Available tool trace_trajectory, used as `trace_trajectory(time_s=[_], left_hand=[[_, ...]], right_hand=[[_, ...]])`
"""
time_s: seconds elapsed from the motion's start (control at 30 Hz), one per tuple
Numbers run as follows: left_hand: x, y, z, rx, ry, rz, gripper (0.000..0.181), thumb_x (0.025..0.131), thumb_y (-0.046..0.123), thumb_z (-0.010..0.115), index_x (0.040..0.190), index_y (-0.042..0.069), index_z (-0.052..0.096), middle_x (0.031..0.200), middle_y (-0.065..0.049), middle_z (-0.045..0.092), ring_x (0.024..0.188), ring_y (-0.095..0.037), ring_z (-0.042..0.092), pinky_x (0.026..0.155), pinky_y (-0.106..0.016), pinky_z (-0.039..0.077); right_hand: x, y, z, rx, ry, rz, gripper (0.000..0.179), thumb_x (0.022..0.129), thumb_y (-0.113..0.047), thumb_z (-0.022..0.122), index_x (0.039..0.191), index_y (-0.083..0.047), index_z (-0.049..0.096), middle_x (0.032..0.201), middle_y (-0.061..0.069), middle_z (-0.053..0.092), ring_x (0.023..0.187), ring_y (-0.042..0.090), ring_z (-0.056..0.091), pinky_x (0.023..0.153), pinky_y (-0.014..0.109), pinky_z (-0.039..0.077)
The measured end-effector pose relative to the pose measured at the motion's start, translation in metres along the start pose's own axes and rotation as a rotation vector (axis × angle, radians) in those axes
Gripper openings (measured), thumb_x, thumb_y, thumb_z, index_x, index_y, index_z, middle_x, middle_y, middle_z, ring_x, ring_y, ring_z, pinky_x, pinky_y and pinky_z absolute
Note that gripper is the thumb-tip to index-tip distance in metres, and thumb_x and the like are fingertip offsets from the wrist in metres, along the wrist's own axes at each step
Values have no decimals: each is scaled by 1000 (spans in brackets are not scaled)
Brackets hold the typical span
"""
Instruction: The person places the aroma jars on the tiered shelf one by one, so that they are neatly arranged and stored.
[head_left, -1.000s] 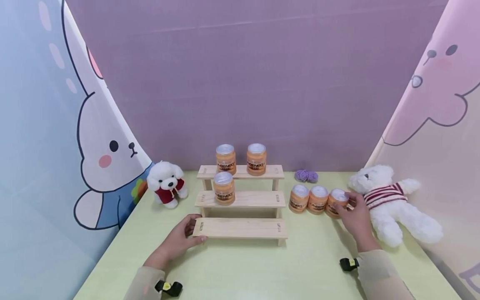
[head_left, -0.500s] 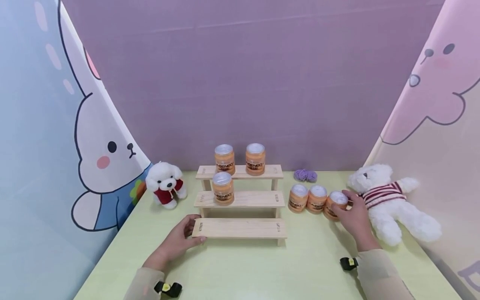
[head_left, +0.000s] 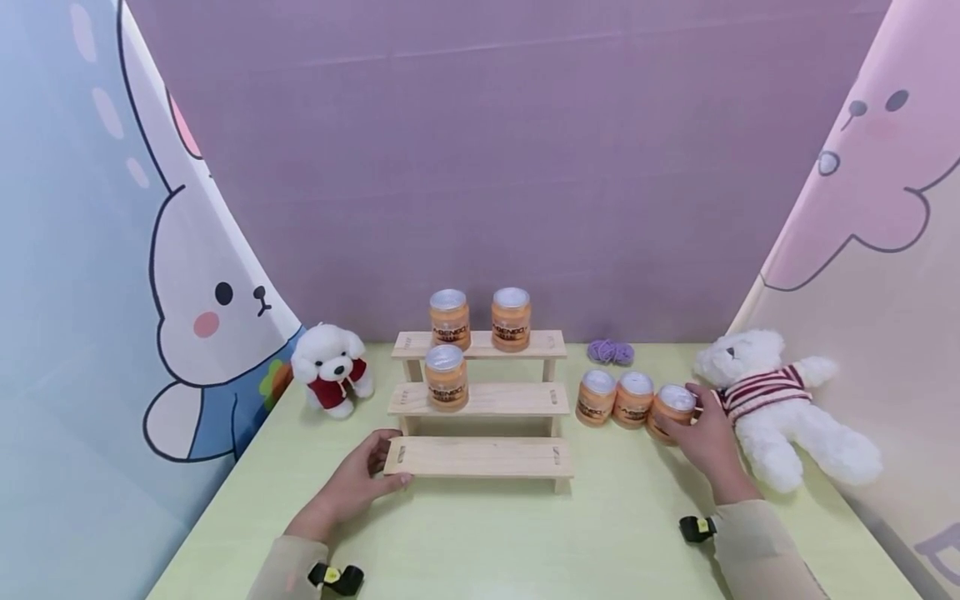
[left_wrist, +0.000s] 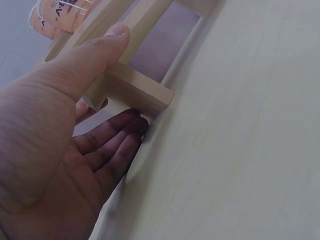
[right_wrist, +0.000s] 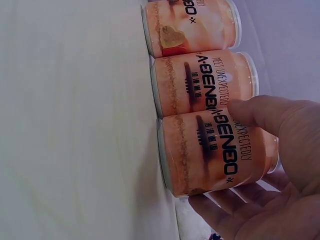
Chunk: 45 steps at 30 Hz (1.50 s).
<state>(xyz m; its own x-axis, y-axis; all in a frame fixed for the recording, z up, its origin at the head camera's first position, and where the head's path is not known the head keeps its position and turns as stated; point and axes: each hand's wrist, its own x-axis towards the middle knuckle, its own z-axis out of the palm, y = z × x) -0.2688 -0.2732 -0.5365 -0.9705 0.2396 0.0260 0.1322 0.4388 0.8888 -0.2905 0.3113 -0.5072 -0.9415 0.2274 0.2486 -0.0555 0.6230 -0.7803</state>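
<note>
My left hand (head_left: pixel 358 479) holds the left end of the lowest step of a three-step wooden display stand (head_left: pixel 480 458). In the left wrist view, the thumb lies along the step's front and the fingers reach in behind its leg (left_wrist: pixel 140 90). My right hand (head_left: pixel 707 437) grips an orange can (head_left: pixel 671 414) with a silver lid, thumb on one side and fingers around the other. This can stands upright on the table at the right end of a row, beside a middle can (right_wrist: pixel 205 85) and a left can (head_left: pixel 597 400). Their labels read A-BENBO.
Two cans (head_left: pixel 512 321) stand on the top step, and another can (head_left: pixel 447 379) is at the left of the middle step. Purple yarn (head_left: pixel 611 352) lies behind the row. A plush dog (head_left: pixel 330 371) sits left of the stand; a white teddy bear (head_left: pixel 776 408) lies at right.
The right can has shifted slightly toward me under my right hand. My left hand and the stand keep their places.
</note>
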Motion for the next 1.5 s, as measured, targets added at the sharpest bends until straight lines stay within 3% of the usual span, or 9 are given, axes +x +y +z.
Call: trace_trajectory(time_s=[0.37, 0.6, 0.83, 1.0, 1.27, 1.5], left_hand=[[2, -2, 0, 23, -19, 31, 72, 87, 32, 88, 146, 15, 50, 124, -6, 64, 111, -23, 62, 99, -38, 49], [-1, 0, 0, 15, -5, 12, 73, 86, 30, 89, 146, 15, 50, 124, -6, 64, 110, -23, 62, 98, -36, 49], [-2, 0, 1, 13, -9, 12, 73, 87, 30, 89, 146, 15, 50, 124, -6, 64, 111, -22, 62, 98, -34, 49], [-2, 1, 0, 16, -1, 24, 72, 87, 29, 89, 146, 15, 50, 123, -6, 64, 110, -22, 62, 98, -35, 49], [-1, 0, 0, -4, -17, 23, 73, 87, 30, 89, 147, 16, 50, 124, -6, 63, 111, -22, 62, 99, -34, 48], [-1, -1, 0, -5, -10, 11, 73, 86, 32, 89, 146, 18, 50, 126, -5, 64, 114, -23, 61, 103, -44, 46]], right_hand=[[-2, 0, -3, -14, 18, 14, 82, 87, -28, 89, 148, 3, 42, 137, 29, 52, 116, 42, 58, 79, 23, 46], [-1, 0, -1, -20, 26, 1, 81, 87, -26, 88, 146, 4, 42, 135, 31, 53, 116, 43, 58, 82, 29, 48], [1, 1, -2, 15, 83, -9, 82, 86, -24, 89, 147, 5, 43, 133, 31, 54, 113, 40, 58, 74, 11, 42], [0, -5, -2, 43, 149, 23, 83, 85, -26, 90, 150, 2, 45, 131, 27, 56, 112, 34, 56, 74, 11, 42], [-1, -12, -2, 110, 326, 35, 75, 81, -18, 91, 144, -5, 54, 127, 17, 61, 107, 21, 53, 73, 9, 44], [2, -21, -6, 139, 341, 55, 80, 83, -26, 91, 149, -6, 50, 134, 16, 59, 116, 21, 53, 84, 15, 47]])
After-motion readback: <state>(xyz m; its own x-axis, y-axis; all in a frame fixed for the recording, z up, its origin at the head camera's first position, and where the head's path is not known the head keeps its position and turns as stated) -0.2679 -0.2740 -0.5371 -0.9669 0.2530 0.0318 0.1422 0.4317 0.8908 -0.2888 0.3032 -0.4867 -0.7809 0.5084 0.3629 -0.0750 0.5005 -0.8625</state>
